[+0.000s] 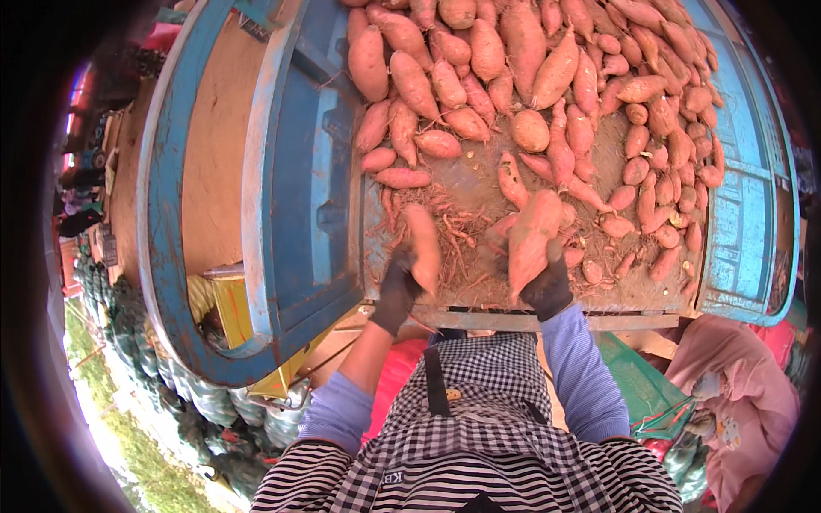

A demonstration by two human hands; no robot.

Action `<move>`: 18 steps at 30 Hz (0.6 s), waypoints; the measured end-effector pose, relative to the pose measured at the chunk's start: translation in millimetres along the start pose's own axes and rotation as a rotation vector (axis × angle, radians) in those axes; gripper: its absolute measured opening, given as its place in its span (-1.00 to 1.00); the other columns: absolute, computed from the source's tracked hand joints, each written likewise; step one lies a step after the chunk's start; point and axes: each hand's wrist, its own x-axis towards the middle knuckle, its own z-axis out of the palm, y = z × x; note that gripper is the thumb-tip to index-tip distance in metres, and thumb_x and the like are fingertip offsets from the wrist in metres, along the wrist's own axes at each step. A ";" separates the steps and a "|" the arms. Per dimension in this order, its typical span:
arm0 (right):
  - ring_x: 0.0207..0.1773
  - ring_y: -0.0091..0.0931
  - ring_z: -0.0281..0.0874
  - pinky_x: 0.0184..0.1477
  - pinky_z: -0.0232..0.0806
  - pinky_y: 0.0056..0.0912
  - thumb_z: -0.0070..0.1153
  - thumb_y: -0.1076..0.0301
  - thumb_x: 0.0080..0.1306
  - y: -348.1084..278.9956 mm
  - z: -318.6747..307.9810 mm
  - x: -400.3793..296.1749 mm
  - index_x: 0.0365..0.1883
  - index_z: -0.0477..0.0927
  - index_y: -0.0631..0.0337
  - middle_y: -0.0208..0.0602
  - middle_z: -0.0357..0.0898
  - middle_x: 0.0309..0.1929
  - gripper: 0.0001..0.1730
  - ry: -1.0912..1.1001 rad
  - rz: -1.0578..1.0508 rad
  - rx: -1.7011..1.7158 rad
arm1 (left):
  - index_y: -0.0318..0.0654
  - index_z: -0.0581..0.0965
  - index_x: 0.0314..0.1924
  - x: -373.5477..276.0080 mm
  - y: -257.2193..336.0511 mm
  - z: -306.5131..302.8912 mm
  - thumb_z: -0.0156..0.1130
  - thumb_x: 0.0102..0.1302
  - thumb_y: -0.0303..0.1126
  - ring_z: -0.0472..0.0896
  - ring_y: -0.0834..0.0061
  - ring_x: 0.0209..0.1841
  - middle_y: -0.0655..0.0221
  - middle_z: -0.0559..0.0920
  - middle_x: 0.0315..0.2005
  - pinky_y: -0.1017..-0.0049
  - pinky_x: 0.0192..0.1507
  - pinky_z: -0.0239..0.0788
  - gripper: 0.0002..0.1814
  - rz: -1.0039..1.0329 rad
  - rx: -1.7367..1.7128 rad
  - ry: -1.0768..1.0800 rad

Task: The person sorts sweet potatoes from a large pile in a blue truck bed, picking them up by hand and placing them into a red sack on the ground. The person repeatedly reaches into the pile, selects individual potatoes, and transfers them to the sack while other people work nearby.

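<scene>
In a dark glove, my left hand grips a slender sweet potato upright over a patch of loose roots. My right hand, also gloved, is closed around the side of a large sweet potato just above the near edge of the truck bed. Both held sweet potatoes are slightly blurred. Between the hands lies another reddish one, partly hidden. A slim sweet potato with dark marks rests beyond the right hand. A big heap of sweet potatoes covers the far part of the bed.
Blue metal side panels flank the bed at left and right. Smaller sweet potatoes are piled on the right. A green mesh bag is beside a person in pink at lower right. Filled bags stand at lower left.
</scene>
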 end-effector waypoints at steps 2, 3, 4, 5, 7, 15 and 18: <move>0.29 -0.18 0.40 0.31 0.32 0.01 0.36 -0.17 0.12 11.7 -5.2 -15.5 0.37 0.22 0.18 -0.08 0.38 0.29 0.00 0.052 -0.057 0.050 | -0.25 0.36 0.25 -20.9 -18.5 17.9 0.14 0.38 -0.25 0.54 0.47 0.07 0.30 0.51 0.14 0.44 0.09 0.45 -0.51 -0.073 0.415 -0.310; 0.30 -0.20 0.39 0.32 0.32 -0.01 0.37 -0.15 0.13 18.2 -12.2 -25.1 0.38 0.21 0.18 -0.09 0.38 0.29 0.00 0.086 -0.098 0.071 | -0.23 0.34 0.30 -41.6 -24.1 49.5 0.21 0.35 -0.27 0.53 0.55 0.05 0.34 0.52 0.11 0.49 0.06 0.43 -0.44 -0.135 0.648 -0.346; 0.30 -0.24 0.39 0.33 0.31 -0.09 0.31 -0.17 0.16 21.5 -29.6 -42.1 0.39 0.19 0.17 -0.10 0.36 0.29 -0.02 0.150 -0.151 0.062 | -0.20 0.31 0.36 -66.0 -27.4 79.6 0.29 0.32 -0.30 0.51 0.62 0.02 0.38 0.52 0.08 0.53 0.03 0.41 -0.36 -0.185 0.881 -0.389; 0.31 -0.23 0.38 0.34 0.30 -0.10 0.21 -0.12 0.26 10.4 -27.4 -57.8 0.39 0.19 0.20 -0.11 0.34 0.31 -0.11 0.217 -0.181 0.154 | -0.22 0.30 0.38 -71.9 -35.8 89.4 0.29 0.33 -0.29 0.51 0.60 0.00 0.37 0.52 0.04 0.52 0.04 0.40 -0.34 -0.074 1.166 -0.512; 0.24 -0.31 0.33 0.27 0.24 -0.17 -0.01 -0.09 0.39 -19.3 -24.8 -94.3 0.36 0.21 0.14 -0.17 0.32 0.28 -0.29 0.327 -0.460 -0.084 | -0.24 0.37 0.33 -69.7 -29.9 104.0 0.30 0.33 -0.28 0.51 0.57 0.01 0.35 0.54 0.05 0.48 0.08 0.38 -0.39 -0.126 1.247 -0.753; 0.04 -0.37 0.46 0.11 0.32 -0.25 -0.10 -0.05 0.42 -119.8 -55.0 -452.0 0.30 0.32 0.22 -0.17 0.45 0.15 -0.36 0.680 -0.818 -0.077 | -0.10 0.37 0.29 110.9 129.4 85.1 0.42 0.05 0.00 0.43 0.00 0.16 -0.04 0.44 0.12 0.12 0.16 0.32 -0.18 0.960 1.919 0.257; 0.04 -0.34 0.47 0.13 0.32 -0.26 -0.02 -0.16 0.35 -95.2 -67.1 -555.7 0.29 0.34 0.22 -0.18 0.49 0.13 -0.26 0.981 -0.966 -0.047 | 0.08 0.24 0.41 149.6 152.3 109.1 0.44 -0.09 0.16 0.29 -0.09 0.33 -0.09 0.26 0.33 0.10 0.33 0.18 0.04 0.667 2.213 0.385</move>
